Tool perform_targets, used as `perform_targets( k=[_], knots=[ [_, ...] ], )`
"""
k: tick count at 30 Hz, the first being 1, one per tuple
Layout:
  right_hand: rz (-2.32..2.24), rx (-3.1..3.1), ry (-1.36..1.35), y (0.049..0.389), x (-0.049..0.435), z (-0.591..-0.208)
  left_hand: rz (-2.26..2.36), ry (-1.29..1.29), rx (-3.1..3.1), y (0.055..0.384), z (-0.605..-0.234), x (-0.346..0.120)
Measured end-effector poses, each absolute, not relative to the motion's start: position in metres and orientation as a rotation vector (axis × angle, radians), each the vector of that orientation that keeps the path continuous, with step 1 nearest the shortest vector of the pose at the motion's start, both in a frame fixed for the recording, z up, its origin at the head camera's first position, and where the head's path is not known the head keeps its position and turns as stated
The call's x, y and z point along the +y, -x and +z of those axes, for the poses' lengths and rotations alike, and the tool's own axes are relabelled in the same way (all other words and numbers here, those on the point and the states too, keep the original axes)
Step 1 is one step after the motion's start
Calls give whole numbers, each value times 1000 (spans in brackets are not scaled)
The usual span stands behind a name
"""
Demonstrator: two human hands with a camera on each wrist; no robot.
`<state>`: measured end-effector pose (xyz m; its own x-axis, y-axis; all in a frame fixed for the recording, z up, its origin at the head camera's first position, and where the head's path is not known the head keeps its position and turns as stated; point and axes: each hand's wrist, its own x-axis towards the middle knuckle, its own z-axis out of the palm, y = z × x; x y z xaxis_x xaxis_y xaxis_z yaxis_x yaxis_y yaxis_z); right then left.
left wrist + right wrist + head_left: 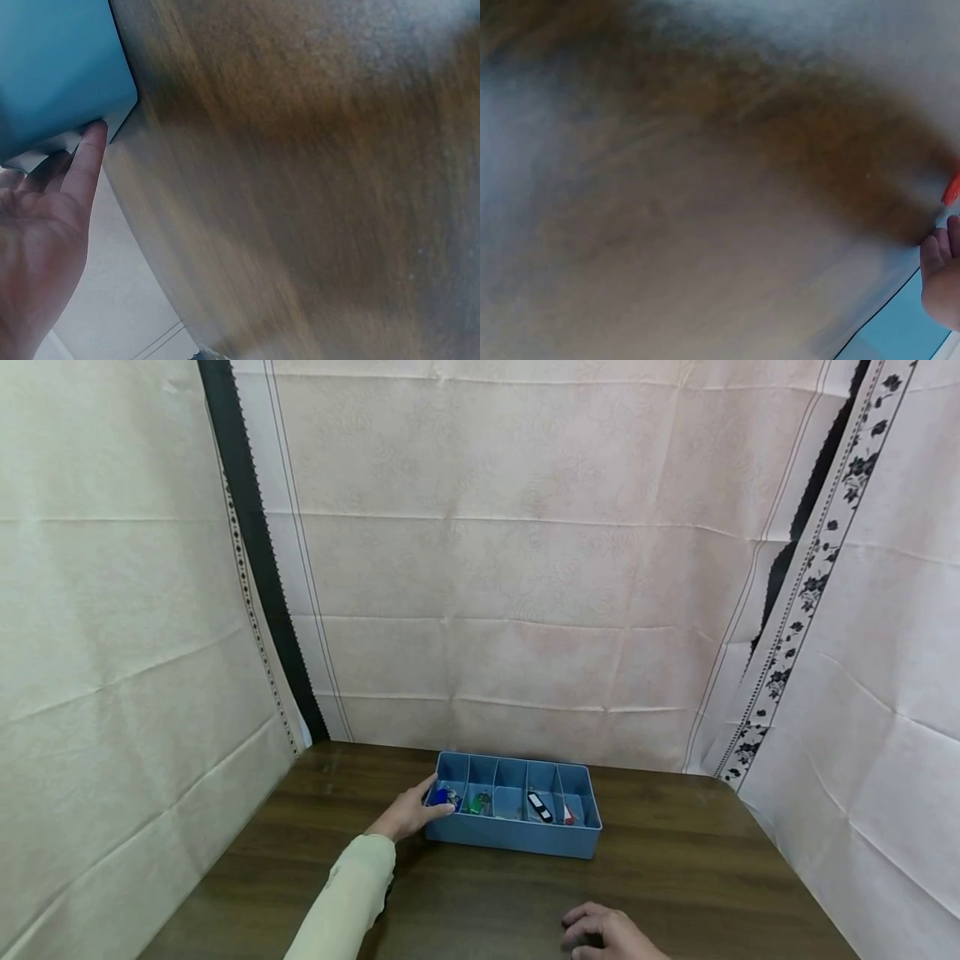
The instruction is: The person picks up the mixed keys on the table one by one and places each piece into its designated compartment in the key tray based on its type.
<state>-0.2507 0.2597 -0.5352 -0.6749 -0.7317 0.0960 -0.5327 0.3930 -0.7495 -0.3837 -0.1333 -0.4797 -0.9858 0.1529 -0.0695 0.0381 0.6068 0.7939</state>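
A blue divided box [513, 837] stands on the table, small items in several of its compartments. At its left end, my left hand [408, 814] grips the end wall. The thumb lies over the near left corner and the fingers are against the outer wall. From the left wrist view, one fingertip of the left hand [52, 232] touches the box's lower side [67, 67]. My right hand [607, 933] hovers near the front edge of the view, fingers bent. By the fingertips of the right hand [941, 274] a small red thing [952, 189] shows, mostly cut off; it appears pinched.
Inside the box lie a blue item [444, 797], a green item [478, 804], a black-and-white stick-shaped item [539, 807] and a red-and-white item [568, 816]. The brown wooden table [690, 860] is bordered by hanging pale cloths [525, 568] behind and at both sides.
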Motion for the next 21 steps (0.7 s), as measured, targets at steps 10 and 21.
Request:
perform_targets(
  k=[10,21],
  knots=[
    [-1151,2384,1168,252,265,-543,1318,-167,2700,384,-479,-133],
    [-1017,2606,1054,238,252,-526,1341,-167,2687,384,-480,-133]
  ],
)
